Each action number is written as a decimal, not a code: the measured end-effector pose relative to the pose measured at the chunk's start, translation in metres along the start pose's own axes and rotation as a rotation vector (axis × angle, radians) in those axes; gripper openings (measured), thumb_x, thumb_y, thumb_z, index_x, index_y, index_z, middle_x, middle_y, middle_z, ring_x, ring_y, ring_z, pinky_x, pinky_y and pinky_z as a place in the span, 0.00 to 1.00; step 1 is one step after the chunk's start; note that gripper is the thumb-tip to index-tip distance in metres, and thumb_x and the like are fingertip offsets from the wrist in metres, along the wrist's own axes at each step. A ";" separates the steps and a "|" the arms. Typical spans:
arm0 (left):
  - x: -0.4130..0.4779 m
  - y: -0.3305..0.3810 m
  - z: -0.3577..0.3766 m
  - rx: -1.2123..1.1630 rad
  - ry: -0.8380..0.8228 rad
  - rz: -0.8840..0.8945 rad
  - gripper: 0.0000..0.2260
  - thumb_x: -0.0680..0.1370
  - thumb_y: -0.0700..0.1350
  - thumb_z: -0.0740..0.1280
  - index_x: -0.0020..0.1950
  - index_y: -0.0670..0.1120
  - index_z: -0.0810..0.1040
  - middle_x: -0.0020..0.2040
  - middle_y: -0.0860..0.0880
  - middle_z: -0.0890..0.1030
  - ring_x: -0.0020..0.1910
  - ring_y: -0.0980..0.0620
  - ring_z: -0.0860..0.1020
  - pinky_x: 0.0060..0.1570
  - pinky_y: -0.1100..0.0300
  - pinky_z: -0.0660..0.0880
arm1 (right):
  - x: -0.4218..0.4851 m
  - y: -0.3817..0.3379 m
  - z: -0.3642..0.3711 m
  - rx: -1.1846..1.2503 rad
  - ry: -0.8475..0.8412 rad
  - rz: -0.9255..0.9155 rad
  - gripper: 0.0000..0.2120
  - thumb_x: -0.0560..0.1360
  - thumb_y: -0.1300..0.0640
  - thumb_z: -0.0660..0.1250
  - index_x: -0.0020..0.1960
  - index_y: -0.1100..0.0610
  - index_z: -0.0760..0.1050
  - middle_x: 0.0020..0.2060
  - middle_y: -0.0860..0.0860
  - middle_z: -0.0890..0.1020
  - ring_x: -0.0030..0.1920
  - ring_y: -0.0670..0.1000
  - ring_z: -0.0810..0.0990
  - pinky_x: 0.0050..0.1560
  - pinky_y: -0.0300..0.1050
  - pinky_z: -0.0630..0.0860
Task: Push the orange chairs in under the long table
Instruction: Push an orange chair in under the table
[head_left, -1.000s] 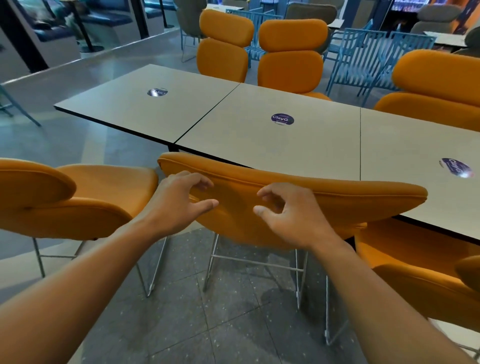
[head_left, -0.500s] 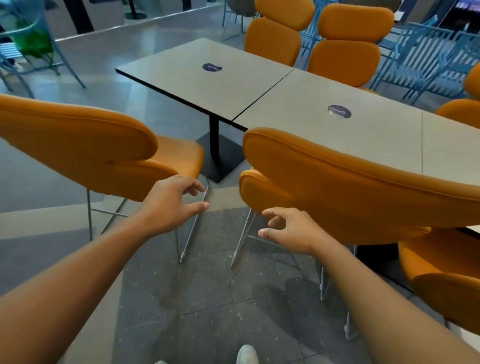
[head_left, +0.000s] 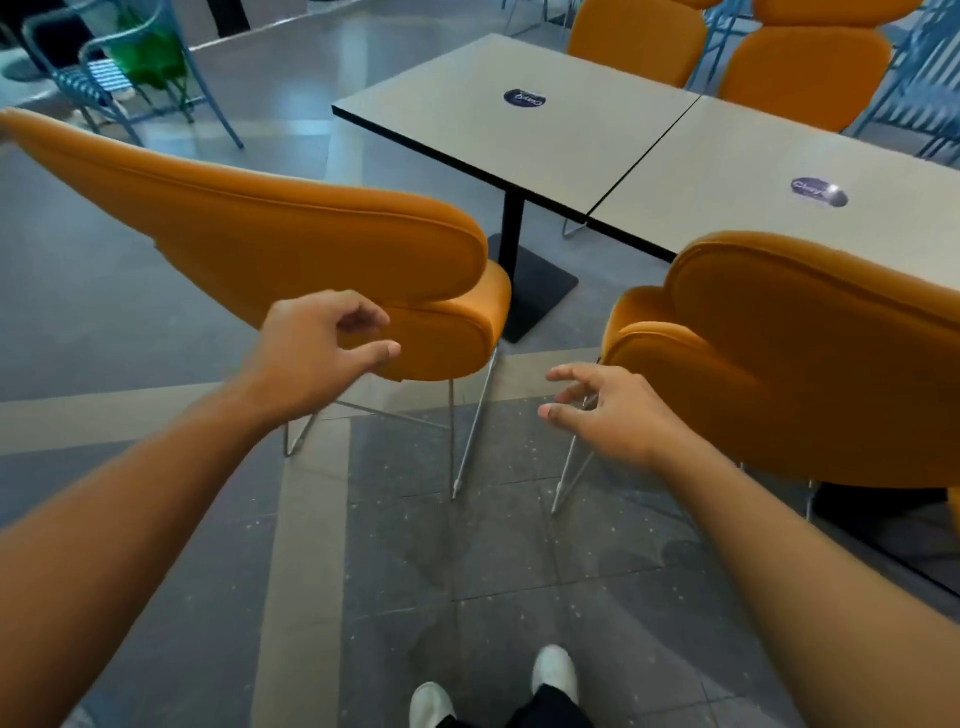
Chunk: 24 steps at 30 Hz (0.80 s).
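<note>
Off the near left corner of the long table (head_left: 519, 135), the left orange chair (head_left: 291, 234) stands pulled out and skewed. Its padded backrest faces the person and its seat is well short of the table's edge, beside the black pedestal base (head_left: 535, 291). The left hand (head_left: 311, 348) hovers on the near side of that chair. Its fingers (head_left: 358, 317) are loosely curled, the thumb sticks out, and it grips nothing; whether it touches the seat cushion cannot be told. The right hand (head_left: 608, 410) hangs in the gap between the two chairs on the near side of the table, fingers spread and slightly bent, also holding nothing. Further along the same near edge, the right orange chair (head_left: 810, 364) sits close in, with the top of its backrest overlapping the tabletop's edge in view. The skewed left chair looks like the one to push next. These chairs will probably feel fairly light, with soft upholstery over a stiff shell on thin metal sled legs (head_left: 470, 431). The legs should slide on the smooth floor tiles, though they may scrape or catch at a joint. The top rim of the backrest looks like the best place to take hold, one hand towards each end, so the chair can be squared to the table before it is pushed and does not swing into the pedestal.
</note>
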<state>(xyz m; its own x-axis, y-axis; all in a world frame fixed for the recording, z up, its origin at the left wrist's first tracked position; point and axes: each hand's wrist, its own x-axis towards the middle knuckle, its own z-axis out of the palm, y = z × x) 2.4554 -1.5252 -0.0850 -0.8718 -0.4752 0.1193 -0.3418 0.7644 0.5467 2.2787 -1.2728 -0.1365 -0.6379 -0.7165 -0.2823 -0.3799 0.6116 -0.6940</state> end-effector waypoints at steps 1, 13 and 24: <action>0.003 -0.007 -0.008 0.009 0.033 -0.001 0.13 0.73 0.54 0.71 0.55 0.50 0.80 0.50 0.54 0.81 0.50 0.56 0.78 0.46 0.65 0.72 | 0.006 -0.009 0.002 0.003 0.009 -0.005 0.24 0.77 0.44 0.70 0.71 0.43 0.70 0.57 0.43 0.80 0.54 0.44 0.77 0.47 0.38 0.74; 0.080 -0.054 -0.071 0.180 0.288 -0.031 0.24 0.71 0.58 0.71 0.62 0.46 0.76 0.59 0.44 0.79 0.57 0.47 0.76 0.57 0.49 0.73 | 0.130 -0.086 -0.006 0.007 0.305 -0.142 0.35 0.73 0.34 0.68 0.76 0.45 0.64 0.68 0.48 0.74 0.63 0.51 0.74 0.56 0.48 0.73; 0.157 -0.095 -0.075 0.308 -0.001 -0.057 0.38 0.62 0.73 0.68 0.66 0.54 0.73 0.59 0.48 0.79 0.60 0.44 0.75 0.63 0.37 0.67 | 0.212 -0.122 -0.011 -0.011 -0.004 -0.257 0.45 0.59 0.23 0.71 0.72 0.37 0.64 0.63 0.42 0.75 0.62 0.49 0.75 0.62 0.58 0.77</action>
<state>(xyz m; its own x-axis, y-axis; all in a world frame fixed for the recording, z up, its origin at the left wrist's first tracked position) 2.3772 -1.7052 -0.0555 -0.8483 -0.5210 0.0945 -0.4805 0.8324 0.2761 2.1826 -1.4959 -0.1048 -0.5171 -0.8501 -0.0999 -0.5366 0.4129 -0.7360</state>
